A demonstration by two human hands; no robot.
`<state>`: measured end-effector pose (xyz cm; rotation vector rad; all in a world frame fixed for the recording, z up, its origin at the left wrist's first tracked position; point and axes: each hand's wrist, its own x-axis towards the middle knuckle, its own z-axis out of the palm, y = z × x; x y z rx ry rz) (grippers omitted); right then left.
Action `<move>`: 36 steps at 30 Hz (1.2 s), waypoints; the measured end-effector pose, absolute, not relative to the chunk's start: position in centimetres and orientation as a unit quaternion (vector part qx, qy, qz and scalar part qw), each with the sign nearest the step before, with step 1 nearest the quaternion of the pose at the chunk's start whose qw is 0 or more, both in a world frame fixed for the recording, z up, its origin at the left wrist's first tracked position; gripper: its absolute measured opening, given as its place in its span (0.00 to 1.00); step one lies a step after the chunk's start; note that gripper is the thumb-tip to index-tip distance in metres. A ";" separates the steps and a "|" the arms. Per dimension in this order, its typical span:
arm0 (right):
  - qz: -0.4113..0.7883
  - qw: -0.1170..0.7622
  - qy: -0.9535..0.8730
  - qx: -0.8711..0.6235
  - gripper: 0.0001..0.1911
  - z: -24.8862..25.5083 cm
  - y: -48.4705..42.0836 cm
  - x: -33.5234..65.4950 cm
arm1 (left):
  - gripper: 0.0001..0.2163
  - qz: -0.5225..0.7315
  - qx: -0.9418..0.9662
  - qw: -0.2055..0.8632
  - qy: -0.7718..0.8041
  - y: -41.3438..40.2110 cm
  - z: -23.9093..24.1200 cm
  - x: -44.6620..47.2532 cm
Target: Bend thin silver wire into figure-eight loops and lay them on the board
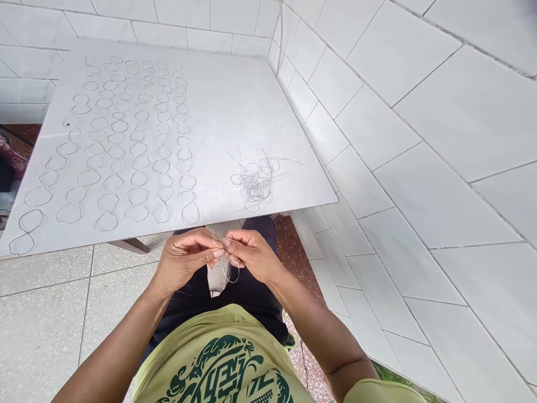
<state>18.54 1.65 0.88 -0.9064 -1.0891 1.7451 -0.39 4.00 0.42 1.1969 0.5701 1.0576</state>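
Between my two hands is a thin wire loop (231,281), held just past the table's front edge and above my lap. My left hand (187,254) pinches it with thumb and forefinger. My right hand (250,252) grips the same wire from the other side, its fingertips meeting the left ones. One rounded bend hangs below the fingers and a smaller arc rises above them; the middle of the wire is hidden by my fingertips. Beyond my hands, a tangled pile of wire (257,187) lies on the white table (235,112).
Several rows of figure-eight wire pieces (138,178) cover the table's left part. A single darker figure-eight (27,232) lies at the front left corner. White tiled walls (377,140) rise behind the table and along its right. A table leg (132,244) shows underneath.
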 end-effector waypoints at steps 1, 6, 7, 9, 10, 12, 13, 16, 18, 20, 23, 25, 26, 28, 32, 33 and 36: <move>0.701 0.428 -0.441 -0.362 0.22 0.8 1.7 18.6 | 0.08 0.477 0.531 0.652 0.253 3.9 0.3 -0.3; 0.615 0.415 -0.537 -0.401 0.22 1.1 1.9 19.3 | 0.04 0.490 0.497 0.657 0.286 3.6 0.2 0.2; 0.575 0.415 -0.565 -0.421 0.22 1.4 1.9 19.4 | 0.04 0.483 0.482 0.668 0.298 3.6 0.3 0.3; 0.506 0.412 -0.600 -0.462 0.22 1.9 2.0 19.8 | 0.06 0.467 0.451 0.687 0.327 3.5 0.6 0.3; 0.486 0.410 -0.606 -0.477 0.22 2.2 2.0 19.9 | 0.07 0.461 0.438 0.693 0.340 3.5 0.7 0.3; 0.469 0.408 -0.605 -0.497 0.23 2.6 2.1 20.1 | 0.09 0.451 0.421 0.702 0.357 3.6 1.0 0.2; 0.465 0.408 -0.603 -0.503 0.22 2.7 2.2 20.2 | 0.09 0.446 0.417 0.706 0.359 3.6 1.1 0.2; 0.456 0.410 -0.604 -0.509 0.22 2.9 2.4 20.2 | 0.09 0.437 0.416 0.714 0.355 3.8 1.3 0.0; 0.448 0.408 -0.612 -0.508 0.22 2.9 2.4 20.1 | 0.09 0.436 0.433 0.707 0.351 3.9 1.6 -0.1; 0.454 0.402 -0.617 -0.501 0.21 2.9 2.5 20.1 | 0.12 0.441 0.471 0.685 0.337 4.3 2.1 -0.5; 0.494 0.387 -0.609 -0.484 0.23 2.8 2.5 20.3 | 0.15 0.417 0.568 0.637 0.312 5.0 3.2 -1.4; 0.520 0.378 -0.602 -0.473 0.24 2.8 2.6 20.5 | 0.11 0.380 0.639 0.601 0.293 5.6 4.0 -2.0; 0.529 0.374 -0.600 -0.469 0.24 2.8 2.6 20.6 | 0.10 0.364 0.673 0.578 0.284 6.0 4.3 -2.4; 0.545 0.368 -0.595 -0.463 0.25 2.8 2.7 20.8 | 0.10 0.337 0.730 0.531 0.268 6.5 4.8 -2.9; 0.550 0.371 -0.591 -0.458 0.24 3.1 2.6 20.4 | 0.10 0.300 0.797 0.451 0.268 7.1 5.4 -3.3; 0.545 0.374 -0.590 -0.463 0.24 3.2 2.5 20.2 | 0.09 0.296 0.806 0.435 0.270 7.1 5.5 -3.3; 0.513 0.385 -0.589 -0.492 0.24 3.4 2.4 19.4 | 0.09 0.285 0.825 0.396 0.286 6.8 5.7 -3.2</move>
